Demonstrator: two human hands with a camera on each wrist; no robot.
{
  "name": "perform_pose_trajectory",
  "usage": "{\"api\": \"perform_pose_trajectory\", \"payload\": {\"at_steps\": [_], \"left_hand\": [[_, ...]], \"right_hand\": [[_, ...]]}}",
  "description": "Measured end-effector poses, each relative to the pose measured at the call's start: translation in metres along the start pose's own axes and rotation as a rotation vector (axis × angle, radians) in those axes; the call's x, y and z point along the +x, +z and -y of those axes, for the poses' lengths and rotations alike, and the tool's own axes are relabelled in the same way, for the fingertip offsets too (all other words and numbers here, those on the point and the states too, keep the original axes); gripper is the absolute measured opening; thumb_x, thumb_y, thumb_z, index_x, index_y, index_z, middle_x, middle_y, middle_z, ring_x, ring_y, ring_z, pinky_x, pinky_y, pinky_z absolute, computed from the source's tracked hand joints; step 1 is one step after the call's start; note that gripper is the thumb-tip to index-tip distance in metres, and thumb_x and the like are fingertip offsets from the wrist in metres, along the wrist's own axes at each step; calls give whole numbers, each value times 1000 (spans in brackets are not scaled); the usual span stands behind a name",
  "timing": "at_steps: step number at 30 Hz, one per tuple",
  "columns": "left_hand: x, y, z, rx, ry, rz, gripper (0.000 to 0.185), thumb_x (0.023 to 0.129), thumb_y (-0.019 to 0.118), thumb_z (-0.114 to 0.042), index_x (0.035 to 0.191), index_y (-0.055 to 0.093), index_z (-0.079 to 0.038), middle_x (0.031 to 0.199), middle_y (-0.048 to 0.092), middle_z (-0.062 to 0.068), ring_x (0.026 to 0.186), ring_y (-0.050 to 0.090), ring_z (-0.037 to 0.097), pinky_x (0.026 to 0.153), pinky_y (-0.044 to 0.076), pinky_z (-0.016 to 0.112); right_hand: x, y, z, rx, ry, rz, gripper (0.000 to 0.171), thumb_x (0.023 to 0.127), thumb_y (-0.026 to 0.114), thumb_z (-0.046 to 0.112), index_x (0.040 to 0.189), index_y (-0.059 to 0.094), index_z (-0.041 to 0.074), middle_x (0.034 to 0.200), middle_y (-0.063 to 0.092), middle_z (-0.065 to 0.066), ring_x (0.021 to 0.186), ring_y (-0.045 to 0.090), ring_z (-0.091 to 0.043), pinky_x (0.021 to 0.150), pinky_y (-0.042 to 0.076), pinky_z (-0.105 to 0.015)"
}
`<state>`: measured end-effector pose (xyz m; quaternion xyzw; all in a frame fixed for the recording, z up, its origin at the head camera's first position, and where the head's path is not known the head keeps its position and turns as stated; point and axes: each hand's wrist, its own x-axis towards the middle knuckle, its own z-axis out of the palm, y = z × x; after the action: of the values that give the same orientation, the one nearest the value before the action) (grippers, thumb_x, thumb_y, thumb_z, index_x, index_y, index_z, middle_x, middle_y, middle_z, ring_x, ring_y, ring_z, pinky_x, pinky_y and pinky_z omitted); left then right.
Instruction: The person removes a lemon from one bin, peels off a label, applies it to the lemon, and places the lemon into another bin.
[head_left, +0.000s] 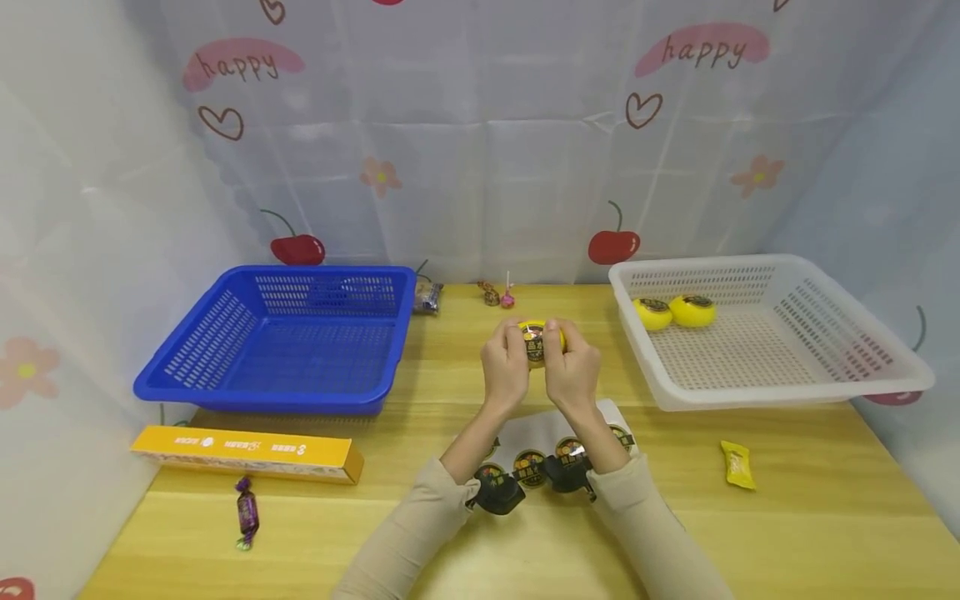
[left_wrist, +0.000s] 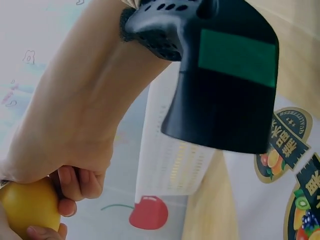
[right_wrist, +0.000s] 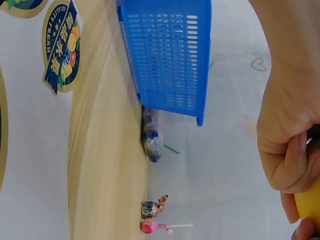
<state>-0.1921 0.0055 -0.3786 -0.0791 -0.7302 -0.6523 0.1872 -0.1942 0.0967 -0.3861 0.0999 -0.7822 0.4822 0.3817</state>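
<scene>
Above the table, my left hand (head_left: 506, 365) and right hand (head_left: 573, 367) together hold a yellow lemon (head_left: 534, 327), gripping it from either side. A dark oval fruit sticker (head_left: 535, 346) faces me on its surface, with both thumbs at the label's edges. In the left wrist view the lemon (left_wrist: 32, 207) shows plain yellow between curled fingers. Below my forearms lies a white sheet of stickers (head_left: 528, 427), bearing several dark oval labels and partly hidden by the wrist cameras. Two more labelled lemons (head_left: 692, 311) sit in the white basket (head_left: 787, 392) at the right.
At the left stands a blue basket (head_left: 262, 396), with an orange box (head_left: 247, 450) and a purple wrapped candy (head_left: 247, 512) before it. A yellow candy (head_left: 738, 465) lies front right. Along the back are a lollipop (head_left: 507, 298), a small wrapped candy (head_left: 489, 293) and a packet (head_left: 427, 297).
</scene>
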Motion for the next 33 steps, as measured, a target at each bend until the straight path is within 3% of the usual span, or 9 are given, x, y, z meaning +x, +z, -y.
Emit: {"api": "perform_pose_trajectory", "payload": {"at_steps": [9,17,24,33], "left_hand": [[1,-6,2,-64,-79,39,40,102,30,-17,94,61,7,65,54,8,49,46,13,41,41,18],[1,-9,1,-45,-114,64,35,96,49,-30,97,64,2,56,50,-1,42,39,5,40,36,16],[1,-10,0,-14,-165,32,41,95,37,-25,105,65,4,50,44,-3,38,34,5,36,34,17],[7,-15,2,31,-172,-32,40,91,34,-18,91,69,1,71,63,10,47,46,9,41,42,20]], "right_hand": [[-4,3,0,-8,-15,12,36,94,37,14,76,63,-5,48,51,-9,38,32,0,32,25,-15],[-8,4,0,-10,6,32,38,94,32,11,74,62,-3,46,44,-4,37,28,0,31,24,-17],[-8,3,-2,19,19,31,39,96,32,9,85,67,-7,54,57,-13,39,36,-4,32,29,-17],[-6,2,-1,99,102,177,45,103,27,16,98,66,-7,57,55,-9,45,45,-9,40,39,-20]]}}
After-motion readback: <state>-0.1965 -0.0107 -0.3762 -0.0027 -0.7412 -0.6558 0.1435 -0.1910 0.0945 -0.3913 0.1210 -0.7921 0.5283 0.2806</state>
